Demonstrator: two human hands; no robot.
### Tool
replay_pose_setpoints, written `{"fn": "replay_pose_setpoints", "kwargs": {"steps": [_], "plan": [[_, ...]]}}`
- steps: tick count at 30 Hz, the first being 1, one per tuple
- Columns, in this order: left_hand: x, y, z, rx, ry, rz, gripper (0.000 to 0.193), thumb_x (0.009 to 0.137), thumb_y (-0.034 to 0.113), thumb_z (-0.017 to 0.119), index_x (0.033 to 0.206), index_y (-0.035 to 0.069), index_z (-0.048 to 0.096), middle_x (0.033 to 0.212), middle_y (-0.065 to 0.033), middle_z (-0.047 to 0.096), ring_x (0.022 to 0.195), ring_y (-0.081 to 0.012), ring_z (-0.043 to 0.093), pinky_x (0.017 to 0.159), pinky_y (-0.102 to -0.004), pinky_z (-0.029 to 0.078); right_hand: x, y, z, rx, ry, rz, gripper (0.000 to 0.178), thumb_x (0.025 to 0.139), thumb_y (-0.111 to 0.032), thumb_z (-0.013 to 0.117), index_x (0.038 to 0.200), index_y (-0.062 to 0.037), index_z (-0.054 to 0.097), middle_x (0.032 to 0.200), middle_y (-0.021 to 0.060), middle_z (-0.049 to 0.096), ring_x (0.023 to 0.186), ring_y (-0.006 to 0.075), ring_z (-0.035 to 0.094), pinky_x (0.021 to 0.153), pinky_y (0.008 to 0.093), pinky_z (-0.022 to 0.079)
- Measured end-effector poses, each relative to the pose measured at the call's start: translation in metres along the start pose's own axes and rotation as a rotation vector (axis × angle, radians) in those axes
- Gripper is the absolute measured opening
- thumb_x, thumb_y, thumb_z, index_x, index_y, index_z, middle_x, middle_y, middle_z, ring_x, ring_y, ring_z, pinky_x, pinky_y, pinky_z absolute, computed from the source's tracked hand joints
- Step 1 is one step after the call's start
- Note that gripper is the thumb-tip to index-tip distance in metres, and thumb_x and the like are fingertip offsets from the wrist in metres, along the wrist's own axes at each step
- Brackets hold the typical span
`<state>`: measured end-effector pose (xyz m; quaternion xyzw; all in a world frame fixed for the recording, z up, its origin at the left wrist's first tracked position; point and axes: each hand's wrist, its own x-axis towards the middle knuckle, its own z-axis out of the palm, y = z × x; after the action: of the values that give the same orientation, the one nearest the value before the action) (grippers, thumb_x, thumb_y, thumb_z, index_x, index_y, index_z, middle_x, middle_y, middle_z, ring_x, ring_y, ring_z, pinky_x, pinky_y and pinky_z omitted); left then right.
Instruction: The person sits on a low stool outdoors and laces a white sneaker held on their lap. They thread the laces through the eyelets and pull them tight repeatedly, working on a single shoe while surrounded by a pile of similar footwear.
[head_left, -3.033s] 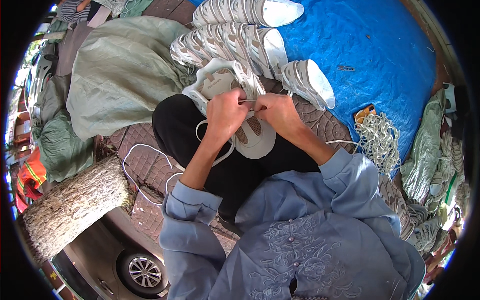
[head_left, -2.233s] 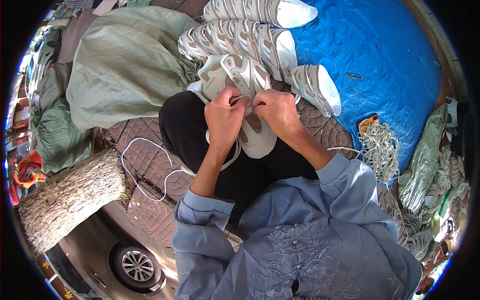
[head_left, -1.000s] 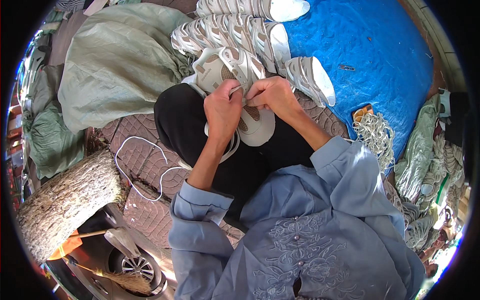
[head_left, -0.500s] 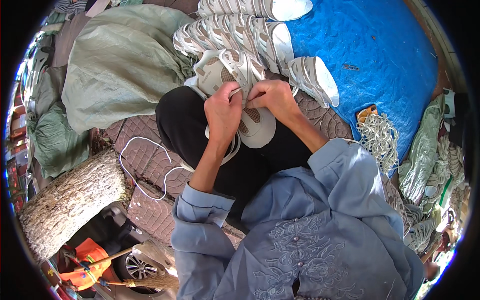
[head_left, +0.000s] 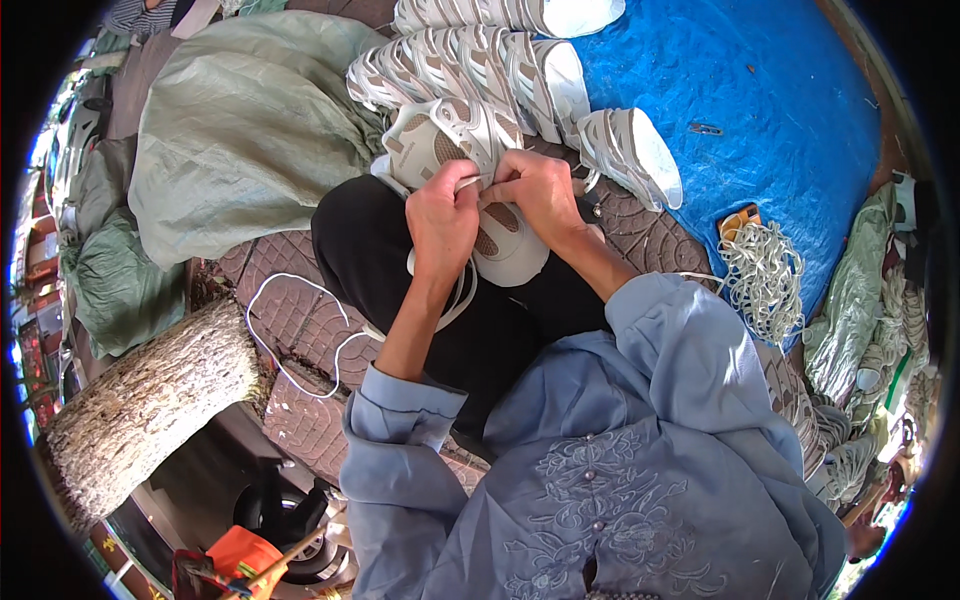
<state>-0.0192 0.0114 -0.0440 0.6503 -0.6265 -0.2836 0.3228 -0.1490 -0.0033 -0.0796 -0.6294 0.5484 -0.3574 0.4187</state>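
A beige-and-white sneaker (head_left: 425,140) with brown mesh panels rests across my black-trousered knees, its toe toward me. Over its lacing area, my left hand (head_left: 443,222) is closed, a white shoelace (head_left: 468,182) pinched between thumb and forefinger. Close beside it, my right hand (head_left: 540,195) presses its fingertips together at the eyelets; what lies between them is hidden. A loop of pale lace hangs below my left wrist, and a long white lace end (head_left: 292,376) curls over the paving to the left.
Rows of similar sneakers (head_left: 450,65) lie beyond my knees. At right, a blue tarp (head_left: 740,90) carries a heap of white laces (head_left: 765,275) and an orange-backed phone (head_left: 738,220). A greenish sack (head_left: 250,130) and a rough stone block (head_left: 150,400) stand at left.
My right hand has shifted slightly up and left, closer to my left hand. The sneaker's toe has tilted a little. At lower left, a passing orange-clad person has moved lower in view.
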Motion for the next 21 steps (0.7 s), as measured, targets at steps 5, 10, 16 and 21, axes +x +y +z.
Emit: {"fn": "replay_pose_setpoints", "kwargs": {"steps": [5,10,16,21], "plan": [[-0.003,0.003,-0.001,-0.061,-0.03,-0.045,0.014,0.075,0.006,0.052,0.087,0.003,0.058,0.065,-0.0163,0.058,0.058,-0.0281,0.058,0.056,-0.0321,0.044,-0.001,0.002,-0.011,0.092,-0.117,0.077,0.02,0.059,-0.014,0.07,0.07,-0.002,0.058,0.066,0.0113,0.059,0.062,0.0254,0.058,0.058,0.0322,0.044],[-0.006,0.002,0.003,-0.009,-0.025,0.003,0.019,0.076,0.007,0.053,0.094,0.003,0.056,0.07,-0.017,0.059,0.063,-0.0305,0.059,0.058,-0.033,0.044,0.003,0.011,-0.015,-0.038,-0.107,-0.149,0.019,0.064,-0.015,0.067,0.071,-0.0029,0.055,0.068,0.0109,0.057,0.064,0.027,0.057,0.058,0.0351,0.045],[-0.001,0.003,0.006,0.028,-0.045,0.063,0.02,0.075,0.008,0.055,0.094,0.004,0.054,0.076,-0.0159,0.06,0.068,-0.0315,0.059,0.061,-0.0343,0.045,0.006,0.021,-0.005,-0.259,0.005,-0.357,0.018,0.069,-0.016,0.063,0.069,-0.0042,0.05,0.066,0.0111,0.054,0.065,0.0295,0.056,0.057,0.0368,0.045],[-0.007,0.01,0.008,0.112,-0.078,-0.048,0.02,0.071,0.01,0.06,0.088,0.004,0.052,0.078,-0.0133,0.061,0.072,-0.0302,0.06,0.063,-0.0339,0.046,0.007,0.044,-0.022,0.24,-0.071,-0.246,0.011,0.071,-0.011,0.061,0.076,-0.0012,0.059,0.069,0.0084,0.058,0.056,0.0203,0.055,0.054,0.0287,0.044]]}}
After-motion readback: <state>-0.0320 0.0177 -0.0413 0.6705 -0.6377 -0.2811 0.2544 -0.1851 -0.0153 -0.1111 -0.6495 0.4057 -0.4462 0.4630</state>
